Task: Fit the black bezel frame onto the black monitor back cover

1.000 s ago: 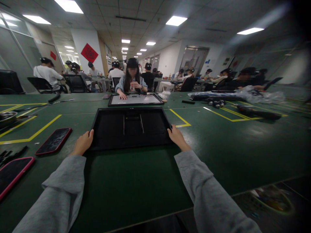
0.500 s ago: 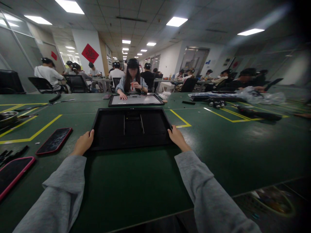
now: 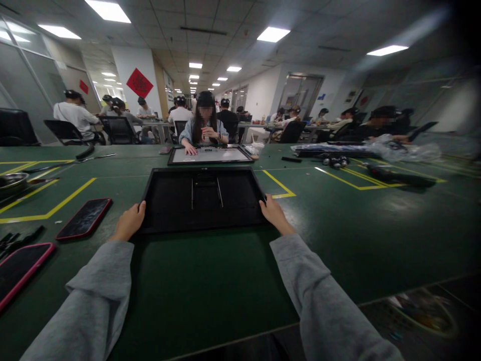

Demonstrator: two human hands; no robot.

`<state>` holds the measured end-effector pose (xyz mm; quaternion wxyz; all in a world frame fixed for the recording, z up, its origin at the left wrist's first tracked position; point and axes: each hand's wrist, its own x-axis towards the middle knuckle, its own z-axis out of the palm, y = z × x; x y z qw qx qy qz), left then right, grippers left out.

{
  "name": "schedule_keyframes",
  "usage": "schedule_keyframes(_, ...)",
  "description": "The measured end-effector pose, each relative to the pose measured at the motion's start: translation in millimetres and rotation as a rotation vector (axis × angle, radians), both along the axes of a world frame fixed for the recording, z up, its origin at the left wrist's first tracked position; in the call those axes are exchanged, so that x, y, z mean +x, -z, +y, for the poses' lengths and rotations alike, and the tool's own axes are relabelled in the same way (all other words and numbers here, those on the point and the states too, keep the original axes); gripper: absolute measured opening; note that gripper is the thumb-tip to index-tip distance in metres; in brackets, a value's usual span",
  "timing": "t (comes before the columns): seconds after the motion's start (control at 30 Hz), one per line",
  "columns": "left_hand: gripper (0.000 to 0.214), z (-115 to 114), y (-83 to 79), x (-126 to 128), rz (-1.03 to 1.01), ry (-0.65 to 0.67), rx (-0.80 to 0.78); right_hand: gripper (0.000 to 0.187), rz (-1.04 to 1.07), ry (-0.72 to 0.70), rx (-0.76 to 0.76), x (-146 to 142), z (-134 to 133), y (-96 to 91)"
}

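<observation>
A wide, shallow black panel (image 3: pixel 169 203) with a raised rim lies in front of me on the green table; it looks like the back cover of a flat screen. Two thin metal strips stand out near its middle. My left hand (image 3: pixel 130 220) grips the panel's left edge, fingers curled behind the rim and thumb on top. On the opposite edge, my right hand (image 3: pixel 276 213) holds the panel the same way. The fingertips under the rim are hidden on both sides.
Left of the panel lie two red-cased phones (image 3: pixel 84 218) and a metal bowl (image 3: pixel 13 183). Across the table (image 3: pixel 356 240), a co-worker (image 3: pixel 205 123) leans over a grey framed panel (image 3: pixel 210 154). A power tool (image 3: pixel 400 176) and plastic-wrapped parts (image 3: pixel 338 147) lie to the right.
My hands and the black panel stay where they were. The co-worker's raised hand has shifted slightly.
</observation>
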<state>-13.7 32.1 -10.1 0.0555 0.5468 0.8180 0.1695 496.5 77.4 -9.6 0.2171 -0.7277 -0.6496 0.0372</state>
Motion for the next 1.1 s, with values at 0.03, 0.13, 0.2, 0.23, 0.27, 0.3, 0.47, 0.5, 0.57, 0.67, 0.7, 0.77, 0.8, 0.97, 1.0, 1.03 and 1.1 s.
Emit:
schedule_keyframes(0.03, 0.071, 0.1, 0.2, -0.2, 0.000, 0.003, 0.000, 0.041, -0.001, 0.004, -0.003, -0.2, -0.1, -0.3)
schedule_keyframes(0.13, 0.072, 0.0, 0.5, -0.8, -0.003, 0.010, 0.004, 0.041, -0.007, 0.008, -0.012, -1.0, -0.5, -1.3)
schedule_keyframes(0.2, 0.072, -0.5, 0.3, -0.9, -0.006, 0.011, 0.010, 0.041, -0.010, 0.008, -0.013, -1.6, -1.1, -2.2)
schedule_keyframes(0.23, 0.072, -0.8, 0.1, -0.8, -0.006, 0.010, 0.012, 0.041, -0.010, 0.007, -0.013, -1.9, -1.4, -2.7)
schedule_keyframes(0.27, 0.072, -1.0, -0.2, -0.5, -0.004, 0.008, 0.013, 0.041, -0.010, 0.007, -0.014, -2.1, -1.8, -3.2)
schedule_keyframes(0.3, 0.072, -1.3, -0.5, -0.2, -0.002, 0.007, 0.012, 0.040, -0.008, 0.007, -0.015, -2.2, -2.2, -3.7)
schedule_keyframes(0.47, 0.071, -2.2, -2.1, 1.6, 0.010, 0.005, 0.003, 0.039, -0.002, 0.008, -0.014, -2.7, -3.2, -4.6)
schedule_keyframes(0.5, 0.071, -2.2, -2.2, 1.8, 0.007, 0.005, 0.001, 0.039, -0.003, 0.008, -0.013, -2.8, -3.3, -4.6)
schedule_keyframes(0.57, 0.071, -2.3, -2.3, 1.8, -0.003, 0.005, -0.005, 0.038, -0.005, 0.005, -0.011, -3.1, -3.6, -4.6)
schedule_keyframes(0.67, 0.072, -2.3, -2.3, 1.7, -0.010, -0.002, -0.012, 0.038, -0.007, 0.001, -0.006, -3.5, -4.2, -4.6)
schedule_keyframes(0.7, 0.072, -2.3, -2.3, 1.7, -0.009, -0.002, -0.012, 0.038, -0.008, 0.002, -0.006, -3.6, -4.3, -4.7)
schedule_keyframes(0.77, 0.071, -2.3, -2.4, 1.7, -0.010, -0.001, -0.007, 0.039, -0.010, 0.009, -0.010, -3.5, -4.4, -4.7)
schedule_keyframes(0.8, 0.071, -2.3, -2.4, 1.7, -0.012, 0.000, -0.003, 0.039, -0.011, 0.012, -0.012, -3.4, -4.3, -4.7)
schedule_keyframes(0.97, 0.070, -2.1, -1.8, 1.2, -0.017, 0.005, -0.002, 0.039, -0.006, 0.002, -0.011, -2.8, -2.9, -3.9)
schedule_keyframes(1.0, 0.070, -2.2, -1.8, 1.2, -0.017, 0.007, -0.002, 0.039, -0.006, 0.002, -0.012, -2.7, -2.6, -3.7)
schedule_keyframes(1.03, 0.070, -2.3, -1.8, 1.2, -0.016, 0.007, -0.002, 0.039, -0.005, 0.004, -0.013, -2.6, -2.4, -3.4)
schedule_keyframes(1.1, 0.070, -2.5, -2.1, 1.5, -0.014, 0.003, -0.002, 0.040, 0.001, 0.011, -0.016, -2.4, -2.1, -3.1)
